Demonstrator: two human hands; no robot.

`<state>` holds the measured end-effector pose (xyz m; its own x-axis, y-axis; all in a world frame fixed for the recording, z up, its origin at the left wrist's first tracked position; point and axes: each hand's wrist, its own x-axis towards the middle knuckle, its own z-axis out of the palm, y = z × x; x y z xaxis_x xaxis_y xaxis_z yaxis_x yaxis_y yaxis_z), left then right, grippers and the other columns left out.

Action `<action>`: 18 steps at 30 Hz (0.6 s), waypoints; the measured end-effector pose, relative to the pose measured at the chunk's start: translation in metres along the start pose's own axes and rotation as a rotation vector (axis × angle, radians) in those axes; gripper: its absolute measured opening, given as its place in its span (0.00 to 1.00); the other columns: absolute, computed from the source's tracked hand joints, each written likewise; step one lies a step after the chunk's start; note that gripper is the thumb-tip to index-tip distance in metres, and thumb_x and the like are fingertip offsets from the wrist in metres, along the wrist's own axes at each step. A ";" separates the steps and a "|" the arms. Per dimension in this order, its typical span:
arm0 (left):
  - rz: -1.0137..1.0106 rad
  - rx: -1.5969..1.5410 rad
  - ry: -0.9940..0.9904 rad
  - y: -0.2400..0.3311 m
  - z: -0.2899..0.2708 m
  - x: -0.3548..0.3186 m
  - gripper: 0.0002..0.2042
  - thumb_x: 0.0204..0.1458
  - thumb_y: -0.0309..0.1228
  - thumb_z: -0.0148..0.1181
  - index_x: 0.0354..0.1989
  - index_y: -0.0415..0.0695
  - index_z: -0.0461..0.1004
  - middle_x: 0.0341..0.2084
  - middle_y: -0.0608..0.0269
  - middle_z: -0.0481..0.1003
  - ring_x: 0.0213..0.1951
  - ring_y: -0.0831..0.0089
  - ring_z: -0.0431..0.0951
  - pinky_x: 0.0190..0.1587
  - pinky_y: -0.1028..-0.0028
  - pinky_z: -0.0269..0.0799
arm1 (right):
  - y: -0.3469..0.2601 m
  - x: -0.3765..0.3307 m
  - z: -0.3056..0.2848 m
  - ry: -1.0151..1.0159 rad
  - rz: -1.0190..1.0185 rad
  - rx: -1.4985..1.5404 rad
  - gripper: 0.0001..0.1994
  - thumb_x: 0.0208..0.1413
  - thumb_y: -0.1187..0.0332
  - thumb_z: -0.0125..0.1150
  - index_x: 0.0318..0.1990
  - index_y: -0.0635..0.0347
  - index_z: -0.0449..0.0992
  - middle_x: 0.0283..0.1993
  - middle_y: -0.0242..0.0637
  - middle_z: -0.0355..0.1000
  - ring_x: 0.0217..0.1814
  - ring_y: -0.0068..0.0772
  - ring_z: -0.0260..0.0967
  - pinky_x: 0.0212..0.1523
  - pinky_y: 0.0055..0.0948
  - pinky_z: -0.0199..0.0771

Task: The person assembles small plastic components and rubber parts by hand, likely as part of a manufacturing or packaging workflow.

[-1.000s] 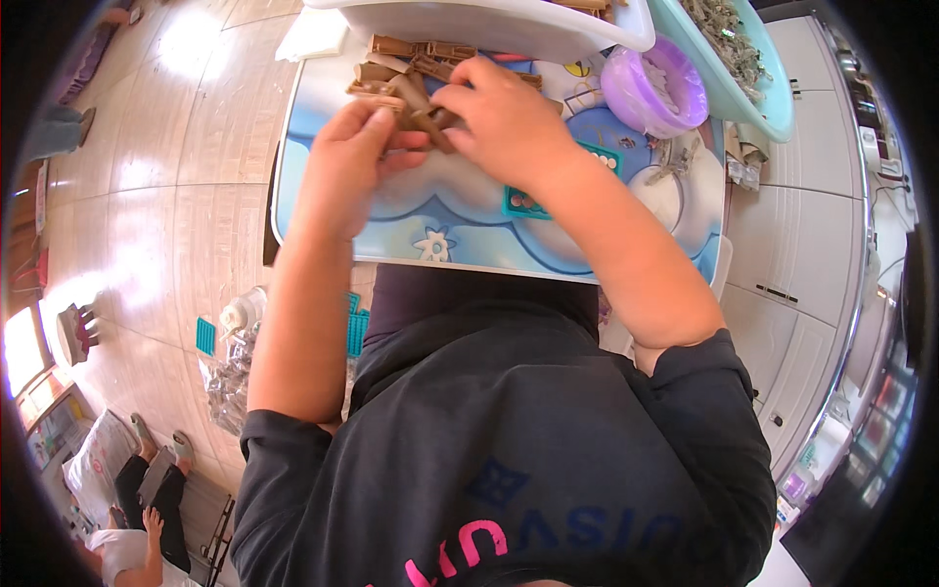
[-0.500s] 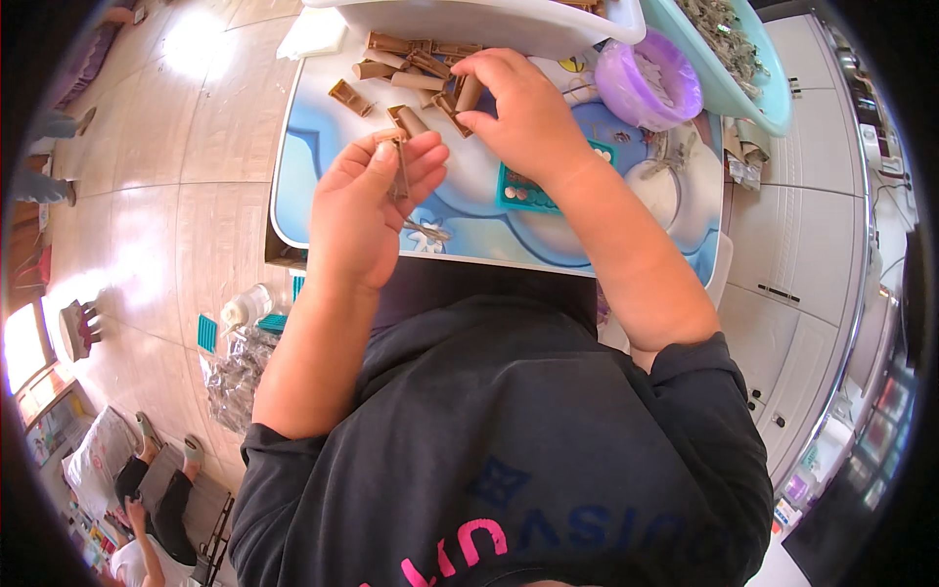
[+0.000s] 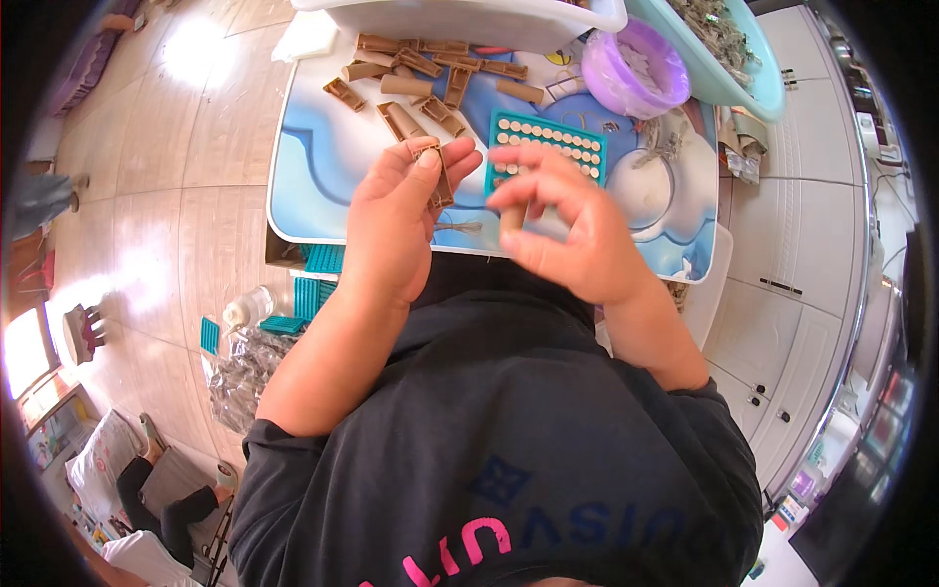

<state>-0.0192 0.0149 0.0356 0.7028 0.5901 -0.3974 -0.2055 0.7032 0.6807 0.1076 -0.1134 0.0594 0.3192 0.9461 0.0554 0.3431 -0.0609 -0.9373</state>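
My left hand (image 3: 406, 201) is closed on a narrow brown plastic half-shell (image 3: 443, 188), its thumb pressed against the upper end. Just to its right, over the front of the table, my right hand (image 3: 567, 220) has its fingers curled round a brown plastic piece (image 3: 511, 217), mostly hidden by the fingers. Beyond my hands lie several loose brown plastic half-shells (image 3: 438, 115), some with the hollow side up and others showing a rounded back. A teal tray (image 3: 599, 168) with rows of small round pale pieces sits behind my right hand and is partly covered by it.
The blue-and-white table (image 3: 313, 186) also holds a purple bowl (image 3: 636, 83) lined with clear plastic. A white bin (image 3: 469, 24) and a light-blue tub (image 3: 768, 83) of small parts stand at the far side. A person's legs (image 3: 181, 514) show at lower left.
My right hand has drawn back from the pile toward me, bringing a brown piece and uncovering the teal tray. My left hand has shifted slightly right, still gripping its half-shell.
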 end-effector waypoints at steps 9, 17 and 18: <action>0.034 0.089 -0.069 -0.013 0.014 -0.005 0.09 0.59 0.27 0.45 0.45 0.38 0.64 0.47 0.46 0.70 0.52 0.59 0.71 0.52 0.68 0.67 | 0.004 -0.020 0.017 -0.169 0.198 0.196 0.17 0.43 0.69 0.62 0.44 0.62 0.74 0.52 0.36 0.66 0.46 0.27 0.66 0.40 0.25 0.66; 0.010 0.052 -0.085 -0.015 0.016 -0.005 0.08 0.59 0.26 0.45 0.45 0.37 0.64 0.46 0.46 0.70 0.51 0.60 0.72 0.53 0.68 0.67 | 0.007 -0.027 0.007 -0.132 0.160 0.135 0.21 0.42 0.67 0.61 0.47 0.63 0.73 0.49 0.33 0.68 0.43 0.23 0.65 0.38 0.20 0.62; 0.010 0.053 -0.085 -0.015 0.017 -0.005 0.08 0.59 0.26 0.45 0.45 0.37 0.64 0.46 0.46 0.70 0.51 0.60 0.72 0.53 0.68 0.67 | 0.008 -0.027 0.006 -0.142 0.179 0.158 0.21 0.42 0.67 0.61 0.47 0.63 0.73 0.49 0.33 0.69 0.42 0.22 0.65 0.37 0.20 0.62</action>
<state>-0.0084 -0.0052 0.0376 0.7563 0.5599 -0.3384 -0.1784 0.6741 0.7168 0.0963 -0.1372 0.0485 0.2314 0.9606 -0.1541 0.1465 -0.1910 -0.9706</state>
